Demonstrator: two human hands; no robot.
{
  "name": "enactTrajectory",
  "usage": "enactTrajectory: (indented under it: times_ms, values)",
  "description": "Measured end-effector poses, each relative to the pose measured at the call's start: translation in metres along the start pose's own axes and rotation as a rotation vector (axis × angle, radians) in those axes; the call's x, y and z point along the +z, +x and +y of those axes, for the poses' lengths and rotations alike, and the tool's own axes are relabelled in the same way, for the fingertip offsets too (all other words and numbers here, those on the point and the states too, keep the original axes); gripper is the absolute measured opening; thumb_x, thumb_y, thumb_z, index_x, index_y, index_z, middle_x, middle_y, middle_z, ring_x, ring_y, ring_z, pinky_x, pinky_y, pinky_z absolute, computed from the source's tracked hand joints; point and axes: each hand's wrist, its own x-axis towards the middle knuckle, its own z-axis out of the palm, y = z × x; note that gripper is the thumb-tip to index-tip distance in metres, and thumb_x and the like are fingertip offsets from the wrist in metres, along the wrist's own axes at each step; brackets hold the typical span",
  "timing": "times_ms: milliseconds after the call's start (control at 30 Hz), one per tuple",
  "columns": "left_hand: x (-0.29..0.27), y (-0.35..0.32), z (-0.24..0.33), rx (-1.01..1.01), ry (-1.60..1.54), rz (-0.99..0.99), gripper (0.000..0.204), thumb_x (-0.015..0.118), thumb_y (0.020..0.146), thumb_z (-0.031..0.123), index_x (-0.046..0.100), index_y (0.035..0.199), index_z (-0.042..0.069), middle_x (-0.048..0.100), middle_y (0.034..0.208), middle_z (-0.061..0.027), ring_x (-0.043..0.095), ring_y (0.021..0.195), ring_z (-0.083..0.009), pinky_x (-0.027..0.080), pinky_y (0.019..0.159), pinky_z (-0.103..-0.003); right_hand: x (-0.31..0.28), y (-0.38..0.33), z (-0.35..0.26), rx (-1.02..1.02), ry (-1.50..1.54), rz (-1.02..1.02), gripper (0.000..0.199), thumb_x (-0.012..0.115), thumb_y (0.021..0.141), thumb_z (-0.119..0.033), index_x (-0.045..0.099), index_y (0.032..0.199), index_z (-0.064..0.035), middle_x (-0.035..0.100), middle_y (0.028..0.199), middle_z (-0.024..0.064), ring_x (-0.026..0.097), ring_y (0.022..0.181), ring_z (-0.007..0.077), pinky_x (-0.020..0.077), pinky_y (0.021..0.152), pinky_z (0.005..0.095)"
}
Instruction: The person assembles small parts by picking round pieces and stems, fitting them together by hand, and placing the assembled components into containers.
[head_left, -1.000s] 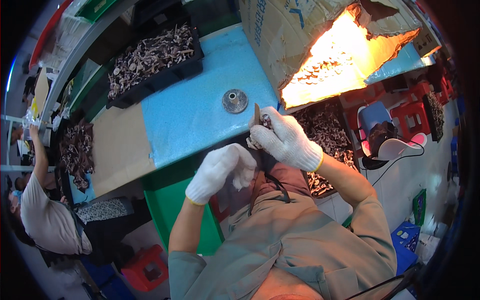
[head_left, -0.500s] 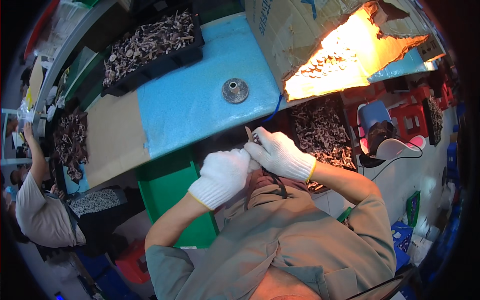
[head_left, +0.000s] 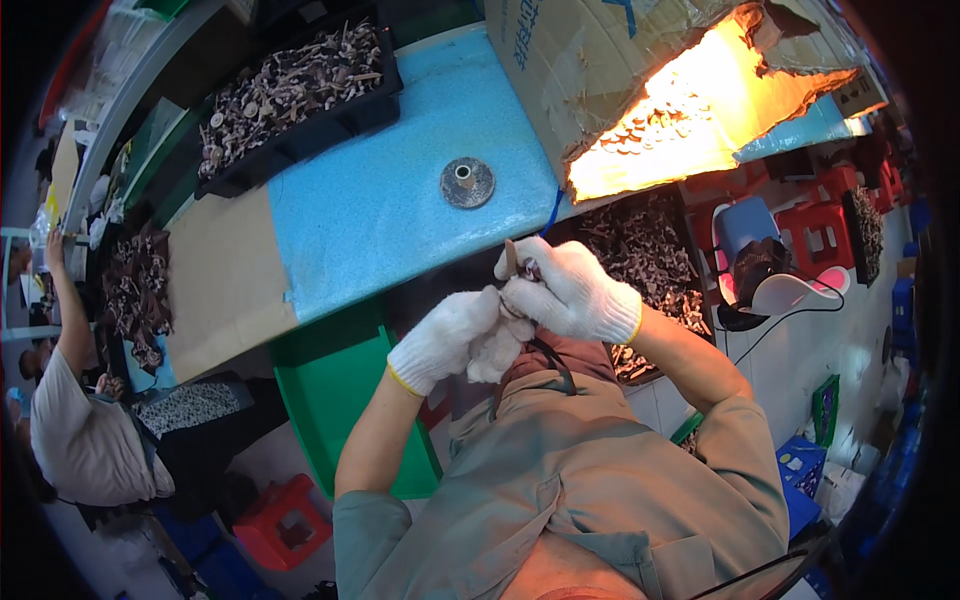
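Wearer: grey-green shirt fills the lower frame, both bare forearms rising from it toward the centre
Left hand (head_left: pixel 450 335): in a white knit glove with a yellow cuff, curled and pressed against the other hand; what it grips cannot be told
Right hand (head_left: pixel 570 290): same kind of glove, fingers closed around a small brown piece (head_left: pixel 512 258) that sticks up above the knuckles, held in front of the chest just short of the table edge
Green tray (head_left: pixel 335 385): below the table edge, to the left of the hands
Blue table (head_left: pixel 380 210): foam-like top just beyond the hands, with a tan cardboard sheet (head_left: pixel 225 280) on its left part
Metal disc (head_left: pixel 467 183): round, with a centre hole, lying on the blue top beyond the hands
Black tray (head_left: pixel 300 90): at the far edge, heaped with dark dried pieces
Cardboard box (head_left: pixel 640 70): far right, torn open, glowing orange inside
Another person (head_left: pixel 80 430): at far left, one arm raised, beside more dark pieces
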Motion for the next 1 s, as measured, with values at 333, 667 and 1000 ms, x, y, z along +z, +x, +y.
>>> enactTrajectory:
  times_ms: [333,667,1000]
  values:
    - [0.040,-0.001,-0.015,0.093,1.718,0.372,0.024,0.070,0.097,0.023,0.061,0.110,0.005,0.070,0.083,-0.0189,0.072,0.073,-0.0400,0.057,0.062,-0.049,0.034,-0.022,0.000,0.403,-0.114,-0.037,0.029,0.059,0.106,-0.028,0.060,0.108,0.0006,0.070,0.083,0.0223,0.072,0.077,0.0401,0.0583,0.071,0.0446]
    - [0.009,0.002,-0.005,0.244,-0.002,0.313,0.048,0.056,0.112,0.038,0.059,0.136,-0.004,0.075,0.110,-0.0161,0.075,0.098,-0.0229,0.062,0.080,-0.035,0.016,0.002,0.012,0.200,0.235,0.168,0.035,0.062,0.106,-0.035,0.058,0.112,-0.0010,0.073,0.086,0.0192,0.075,0.081,0.0369,0.0576,0.072,0.0451]
    - [0.025,0.022,-0.012,0.735,1.095,0.634,0.041,0.080,0.095,0.009,0.063,0.130,-0.001,0.075,0.114,-0.0155,0.075,0.102,-0.0233,0.060,0.087,-0.037,0.012,0.003,0.014,0.610,0.690,0.028,0.040,0.061,0.107,-0.040,0.057,0.117,-0.0023,0.064,0.080,0.0088,0.062,0.064,0.0176,0.0491,0.057,0.0331]
